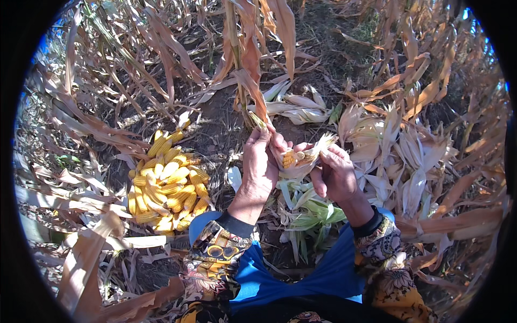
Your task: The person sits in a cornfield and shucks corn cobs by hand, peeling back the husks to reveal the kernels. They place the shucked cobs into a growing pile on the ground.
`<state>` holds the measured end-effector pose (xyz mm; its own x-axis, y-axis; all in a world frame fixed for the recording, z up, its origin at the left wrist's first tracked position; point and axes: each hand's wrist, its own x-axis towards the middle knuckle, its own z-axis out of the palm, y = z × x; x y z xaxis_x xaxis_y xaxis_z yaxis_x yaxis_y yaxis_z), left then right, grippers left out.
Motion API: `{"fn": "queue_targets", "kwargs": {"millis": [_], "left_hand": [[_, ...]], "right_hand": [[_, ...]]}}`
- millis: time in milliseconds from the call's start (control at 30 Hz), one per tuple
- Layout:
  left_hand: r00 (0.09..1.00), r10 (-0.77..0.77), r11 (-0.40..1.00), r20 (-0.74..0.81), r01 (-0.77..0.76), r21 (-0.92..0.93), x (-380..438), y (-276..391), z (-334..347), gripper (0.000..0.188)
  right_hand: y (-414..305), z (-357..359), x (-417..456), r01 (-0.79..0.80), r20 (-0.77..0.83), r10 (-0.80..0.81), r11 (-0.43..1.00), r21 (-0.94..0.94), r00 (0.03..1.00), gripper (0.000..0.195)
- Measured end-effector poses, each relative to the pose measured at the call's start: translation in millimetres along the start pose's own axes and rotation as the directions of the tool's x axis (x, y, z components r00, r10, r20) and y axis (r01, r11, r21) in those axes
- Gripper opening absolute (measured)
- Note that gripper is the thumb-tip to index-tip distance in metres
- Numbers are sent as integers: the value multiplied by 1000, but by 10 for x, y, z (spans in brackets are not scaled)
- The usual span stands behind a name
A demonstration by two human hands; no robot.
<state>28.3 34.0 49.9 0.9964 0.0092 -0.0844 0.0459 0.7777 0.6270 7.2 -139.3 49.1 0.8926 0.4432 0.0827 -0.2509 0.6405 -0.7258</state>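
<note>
Between my hands is a small ear of corn (288,160), with some yellow kernels showing through its partly opened pale husk (301,171). My left hand (262,159) grips the husk on its left side, thumb and fingers pinched near a strip of dry leaf. On the other side, my right hand (334,171) pinches the frayed end of the husk (326,141). The back of the ear is hidden by the husk and fingers. Green and pale stripped husks (313,212) lie on the ground below, between my knees.
A heap of bare yellow corn ears (167,189) lies to the left. At the right is a large pile of dry husks (404,161). Unopened-looking pale ears (301,107) lie beyond my hands. A standing corn stalk (234,48) rises just ahead, and dry stalks surround the spot.
</note>
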Motion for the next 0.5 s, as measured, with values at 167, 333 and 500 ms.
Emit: {"fn": "queue_targets", "kwargs": {"millis": [167, 333, 500], "left_hand": [[979, -33, 987, -203, 0, -163, 160, 227, -185, 16], [954, 7, 994, -298, -39, -100, 170, 421, -343, 21], [927, 90, 994, -365, -108, -31, 215, 600, -529, 19]], "right_hand": [[-100, -212, -45, 145, -90, -131, 972, 182, 987, 18], [-157, -267, -55, 218, -200, -202, 974, 59, 959, 19], [-298, -479, -92, 284, -227, -264, 957, 61, 938, 18]]}}
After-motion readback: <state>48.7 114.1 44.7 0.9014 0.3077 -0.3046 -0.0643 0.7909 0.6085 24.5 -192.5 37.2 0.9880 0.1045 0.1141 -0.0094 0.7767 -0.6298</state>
